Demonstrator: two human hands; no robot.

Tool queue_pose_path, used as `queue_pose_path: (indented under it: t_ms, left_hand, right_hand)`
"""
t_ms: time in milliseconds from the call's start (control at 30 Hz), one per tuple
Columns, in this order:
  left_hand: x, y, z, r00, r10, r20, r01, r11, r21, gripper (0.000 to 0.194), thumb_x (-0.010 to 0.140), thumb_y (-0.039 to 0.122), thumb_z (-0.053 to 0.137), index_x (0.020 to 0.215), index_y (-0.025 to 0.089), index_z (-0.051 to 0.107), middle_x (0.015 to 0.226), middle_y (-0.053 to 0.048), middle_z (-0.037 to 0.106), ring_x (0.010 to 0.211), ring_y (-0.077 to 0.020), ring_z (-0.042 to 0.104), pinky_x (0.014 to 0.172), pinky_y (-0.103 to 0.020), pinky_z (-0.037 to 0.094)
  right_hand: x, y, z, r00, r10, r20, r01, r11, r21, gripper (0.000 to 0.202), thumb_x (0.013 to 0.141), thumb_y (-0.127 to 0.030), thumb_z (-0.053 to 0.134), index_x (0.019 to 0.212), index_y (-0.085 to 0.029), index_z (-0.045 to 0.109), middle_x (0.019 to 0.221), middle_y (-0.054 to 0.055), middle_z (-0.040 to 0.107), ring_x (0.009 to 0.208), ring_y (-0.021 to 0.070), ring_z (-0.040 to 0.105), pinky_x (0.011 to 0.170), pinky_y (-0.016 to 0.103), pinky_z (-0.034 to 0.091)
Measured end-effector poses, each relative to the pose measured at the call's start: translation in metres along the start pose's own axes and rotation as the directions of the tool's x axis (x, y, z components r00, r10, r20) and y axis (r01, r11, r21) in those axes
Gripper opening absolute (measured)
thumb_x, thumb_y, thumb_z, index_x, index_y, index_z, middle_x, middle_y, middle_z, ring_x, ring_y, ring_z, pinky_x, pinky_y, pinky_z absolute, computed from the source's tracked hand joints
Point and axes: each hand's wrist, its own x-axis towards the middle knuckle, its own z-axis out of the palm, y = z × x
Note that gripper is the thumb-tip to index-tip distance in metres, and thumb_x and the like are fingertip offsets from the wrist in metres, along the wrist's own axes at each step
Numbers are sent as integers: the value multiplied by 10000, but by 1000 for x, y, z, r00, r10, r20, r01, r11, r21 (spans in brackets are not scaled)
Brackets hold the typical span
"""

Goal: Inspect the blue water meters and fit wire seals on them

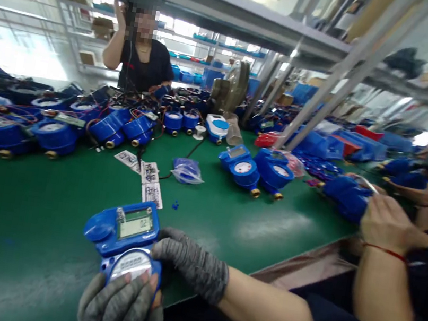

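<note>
A blue water meter (107, 244) lies at the table's near side, its lid flipped up to the left. Its lit display (134, 226) reads something like "0.2", and a round white dial sits below. My left hand (122, 305), in a grey glove with bare fingertips, is closed around the meter's near side, fingers over the dial's lower part. My right hand (191, 261), gloved alike, grips the meter's right edge; some of its fingers are hidden behind the body. Beyond the meter lie printed label sheets (150, 180) and small blue bits (175, 205).
Two blue meters (240, 170) stand right of centre. Rows of wired meters (53, 134) line the table's back-left. A plastic-wrapped blue piece (187, 171) lies mid-table. At right, a co-worker's hands (385, 221) hold a meter; another person (144, 59) is opposite. A fan (236, 86) and metal posts rise behind.
</note>
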Motion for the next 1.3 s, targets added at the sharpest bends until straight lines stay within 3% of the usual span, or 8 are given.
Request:
queue_pose_path:
  t_ms: [167,233,267,300,533,767,1133,1300]
  left_hand:
    - [5,5,-7,996,-76,53,78,996,-34,313,689,85,783,971,189,697,943,-26,707,945,-220,617,1028,-491,434]
    - [9,9,-9,993,-95,72,99,994,-55,291,711,80,767,975,180,696,945,-30,709,964,-221,610,1039,-497,421]
    - [11,10,-10,992,-107,73,112,992,-62,269,726,74,754,967,176,695,940,-31,708,969,-219,606,1047,-498,412]
    - [13,12,-11,990,-121,71,126,990,-66,251,736,65,742,958,172,694,934,-33,708,972,-217,602,1053,-498,405]
    - [16,15,-12,984,-166,64,171,983,-69,246,743,55,734,962,158,694,934,-46,704,984,-224,596,1046,-502,403]
    - [13,17,-14,978,-190,82,195,978,-66,286,738,55,745,995,167,687,958,-47,699,1005,-237,593,1045,-543,400]
    - [9,20,-12,977,-203,72,207,977,-57,314,748,74,742,1038,177,679,976,-52,685,1029,-265,588,1072,-681,336]
    - [6,30,-14,968,-251,1,251,967,32,245,782,72,720,988,202,688,971,-28,697,1062,-235,590,1093,-559,368]
  right_hand:
    - [12,-9,-43,994,30,104,13,921,-390,377,828,-430,626,1082,-153,617,849,48,667,710,174,631,709,326,525]
    - [31,-15,-76,937,-347,-39,215,662,-718,335,888,-333,550,1167,-149,580,983,83,668,832,182,637,777,330,525]
    - [42,-19,-91,862,-506,-44,210,434,-876,291,904,-270,509,1147,-132,594,1044,112,657,913,197,627,842,352,510]
    - [52,-22,-105,832,-554,-30,195,344,-919,257,896,-200,494,1104,-115,619,1068,134,649,957,213,613,891,379,487]
    - [86,-26,-134,859,-460,227,282,53,-958,98,836,-156,628,866,-166,721,958,83,679,902,209,614,854,325,477]
    - [80,-8,-145,826,-546,138,165,1,-986,108,859,-153,579,882,-149,685,907,93,654,862,213,598,820,324,476]
    - [68,-7,-139,859,-510,50,45,-21,-999,94,856,-163,591,864,-153,684,904,87,676,860,205,607,803,294,461]
    - [57,-34,-103,834,-551,35,61,30,-998,73,858,-161,580,808,-155,633,804,65,655,726,186,588,697,289,466]
